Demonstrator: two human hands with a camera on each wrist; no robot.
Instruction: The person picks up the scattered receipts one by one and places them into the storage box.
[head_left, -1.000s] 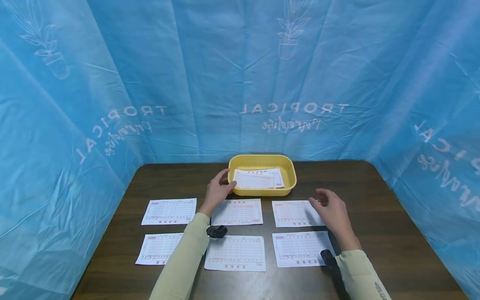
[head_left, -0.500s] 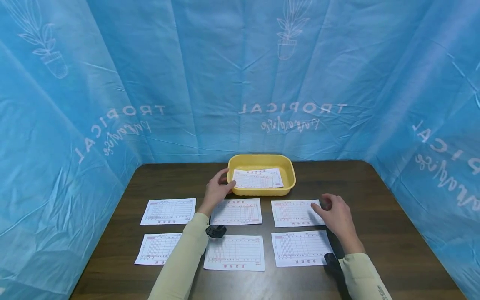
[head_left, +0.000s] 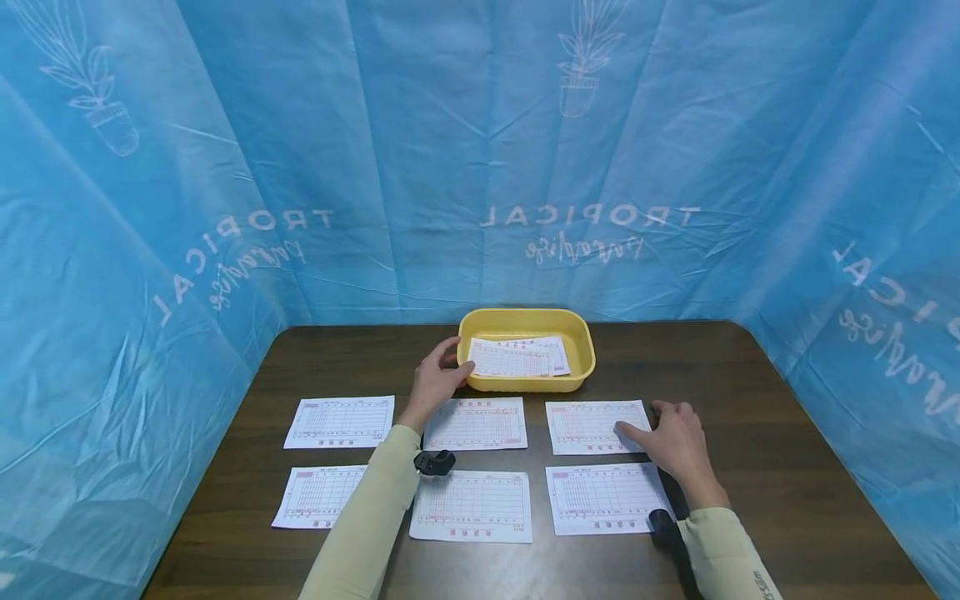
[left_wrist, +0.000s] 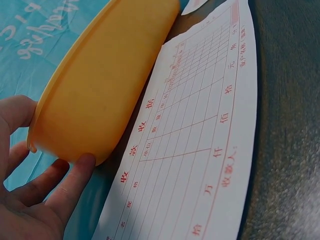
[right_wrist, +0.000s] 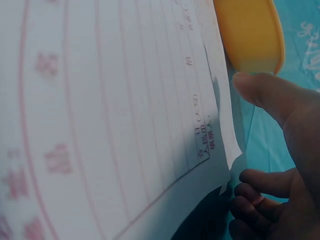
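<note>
While a dark table (head_left: 795,483) is being covered in part by papers, a yellow tray (head_left: 525,385) is being steadied near its back edge, further slips (head_left: 506,360) being contained within. Before the tray, six printed sheets (head_left: 471,507) are being displayed in two rows. Compared with a second earlier, the right hand (head_left: 681,442) is being lowered at the far-row right sheet (head_left: 588,427); handling of that sheet is apparently being started. Its thumb (right_wrist: 267,95) is being held apart from the fingers (right_wrist: 267,182), no pinch being shown; whether paper is being touched cannot be told. The tray's left end is being gripped between the left hand's (head_left: 435,383) thumb and fingers.
</note>
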